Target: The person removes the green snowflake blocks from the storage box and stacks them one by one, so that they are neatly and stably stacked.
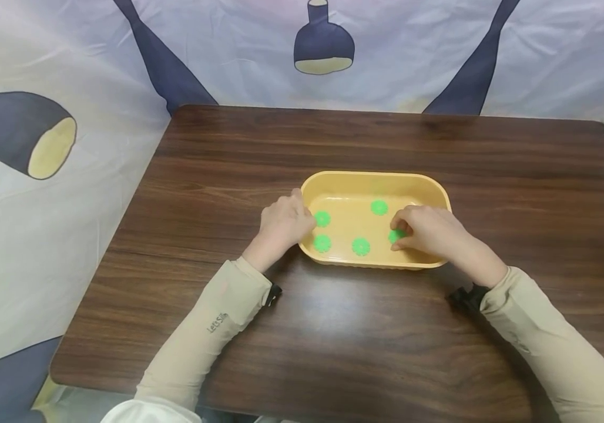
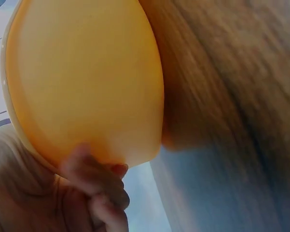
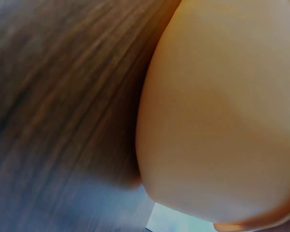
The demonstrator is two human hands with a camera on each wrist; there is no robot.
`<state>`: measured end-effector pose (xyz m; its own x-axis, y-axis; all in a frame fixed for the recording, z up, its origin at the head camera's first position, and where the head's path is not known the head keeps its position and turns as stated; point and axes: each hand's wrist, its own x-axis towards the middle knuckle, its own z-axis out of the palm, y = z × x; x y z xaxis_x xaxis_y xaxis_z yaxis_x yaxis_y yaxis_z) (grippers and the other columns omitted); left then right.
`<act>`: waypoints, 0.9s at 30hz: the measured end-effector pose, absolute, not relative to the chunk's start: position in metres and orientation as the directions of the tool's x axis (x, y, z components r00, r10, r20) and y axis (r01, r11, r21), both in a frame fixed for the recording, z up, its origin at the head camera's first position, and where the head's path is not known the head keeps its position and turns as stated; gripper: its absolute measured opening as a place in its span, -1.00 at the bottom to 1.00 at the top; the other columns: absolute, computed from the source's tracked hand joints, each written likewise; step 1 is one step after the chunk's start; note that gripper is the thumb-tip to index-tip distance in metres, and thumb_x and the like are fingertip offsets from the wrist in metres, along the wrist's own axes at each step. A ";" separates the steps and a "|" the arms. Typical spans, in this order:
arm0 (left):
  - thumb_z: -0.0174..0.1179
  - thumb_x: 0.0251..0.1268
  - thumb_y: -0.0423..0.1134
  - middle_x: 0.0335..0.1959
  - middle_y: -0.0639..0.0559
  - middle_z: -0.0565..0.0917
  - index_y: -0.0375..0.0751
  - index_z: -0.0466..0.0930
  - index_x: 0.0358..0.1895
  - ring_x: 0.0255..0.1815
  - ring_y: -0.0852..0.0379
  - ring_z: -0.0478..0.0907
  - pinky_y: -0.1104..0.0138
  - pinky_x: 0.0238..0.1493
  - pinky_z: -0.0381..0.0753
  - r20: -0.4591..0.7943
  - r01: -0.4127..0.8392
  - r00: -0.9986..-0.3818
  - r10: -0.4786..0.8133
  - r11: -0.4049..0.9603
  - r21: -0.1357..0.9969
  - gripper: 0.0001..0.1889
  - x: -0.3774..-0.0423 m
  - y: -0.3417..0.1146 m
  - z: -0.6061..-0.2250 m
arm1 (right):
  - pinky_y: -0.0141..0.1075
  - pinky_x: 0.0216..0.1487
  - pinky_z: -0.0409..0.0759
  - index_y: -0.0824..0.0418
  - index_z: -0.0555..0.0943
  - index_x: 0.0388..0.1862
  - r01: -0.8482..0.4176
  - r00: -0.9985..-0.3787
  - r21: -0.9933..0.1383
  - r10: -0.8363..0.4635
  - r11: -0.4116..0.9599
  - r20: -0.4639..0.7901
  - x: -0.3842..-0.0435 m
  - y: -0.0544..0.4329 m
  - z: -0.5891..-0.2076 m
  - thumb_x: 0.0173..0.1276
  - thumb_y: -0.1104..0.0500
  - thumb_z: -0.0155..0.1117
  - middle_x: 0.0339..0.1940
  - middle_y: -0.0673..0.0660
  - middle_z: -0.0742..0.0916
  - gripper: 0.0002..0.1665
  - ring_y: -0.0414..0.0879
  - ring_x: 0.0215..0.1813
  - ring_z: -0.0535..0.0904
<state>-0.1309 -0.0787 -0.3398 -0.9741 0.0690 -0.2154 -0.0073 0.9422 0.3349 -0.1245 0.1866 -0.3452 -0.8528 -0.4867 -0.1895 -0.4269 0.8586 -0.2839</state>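
Note:
A yellow plastic basin (image 1: 376, 262) with a rounded rectangular rim stands on the table. My left hand (image 1: 285, 218) grips its left end, thumb over the rim; in the left wrist view the fingers (image 2: 108, 195) curl against the outer wall (image 2: 87, 72). Inside the basin, my right hand (image 1: 431, 232) pinches a green scalloped disc (image 1: 396, 235) between thumb and fingertips, close over the basin floor. The hand partly covers this disc. In the right wrist view the basin's outer wall (image 3: 217, 106) hides the right fingers.
Other green discs lie on the basin floor: one at the back (image 1: 379, 207), one near the front middle (image 1: 361, 246), and two at the left, a rear disc (image 1: 322, 218) and a front disc (image 1: 322, 243). A brown wood-grain table (image 1: 217, 194) extends around. Behind hangs a lamp-print cloth (image 1: 249, 53).

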 end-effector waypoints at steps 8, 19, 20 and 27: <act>-0.08 0.11 -0.23 -0.40 -0.13 0.58 -0.36 0.33 0.05 -0.36 -0.05 0.57 0.10 -0.37 0.47 -0.248 -0.028 -0.967 0.059 0.943 0.332 -0.58 -0.131 -0.077 -0.336 | -0.21 -0.32 0.45 0.09 0.66 -0.18 -0.454 -0.836 -0.305 -0.518 0.838 -0.180 -0.124 0.186 -0.344 0.03 -0.01 0.45 -0.35 -0.04 0.62 -0.63 -0.16 -0.32 0.51; -0.08 0.08 -0.25 -0.41 -0.13 0.58 -0.37 0.34 0.04 -0.39 -0.05 0.57 0.12 -0.41 0.46 -0.228 -0.021 -0.972 0.060 0.942 0.335 -0.57 -0.130 -0.077 -0.334 | -0.25 -0.28 0.43 0.19 0.67 -0.25 -0.583 -0.780 -0.346 -0.626 0.735 -0.014 -0.122 0.190 -0.351 -0.02 0.21 0.37 -0.33 0.02 0.60 -0.72 -0.15 -0.38 0.46; -0.08 0.07 -0.25 -0.40 -0.14 0.58 -0.38 0.33 0.06 -0.38 -0.05 0.57 0.11 -0.40 0.46 -0.229 -0.023 -0.972 0.058 0.942 0.335 -0.55 -0.130 -0.077 -0.335 | -0.25 -0.28 0.43 0.19 0.67 -0.27 -0.595 -0.774 -0.347 -0.633 0.725 0.004 -0.122 0.191 -0.352 -0.02 0.21 0.37 -0.34 0.02 0.59 -0.74 -0.15 -0.39 0.46; -0.05 0.05 -0.25 -0.43 -0.11 0.56 -0.32 0.36 -0.10 -0.38 -0.05 0.56 0.10 -0.35 0.47 -0.220 -0.025 -0.974 0.056 0.938 0.347 -0.68 -0.132 -0.073 -0.336 | -0.24 -0.23 0.48 0.25 0.63 -0.26 -0.641 -0.748 -0.405 -0.649 0.652 0.138 -0.125 0.196 -0.355 -0.03 0.25 0.40 -0.31 0.06 0.62 -0.72 -0.12 -0.30 0.50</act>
<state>-0.1318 -0.0733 -0.3364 -0.9739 0.0556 -0.2200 -0.0248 0.9377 0.3467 -0.1255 0.1958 -0.3549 -0.7482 -0.6489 0.1380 -0.6405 0.6523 -0.4052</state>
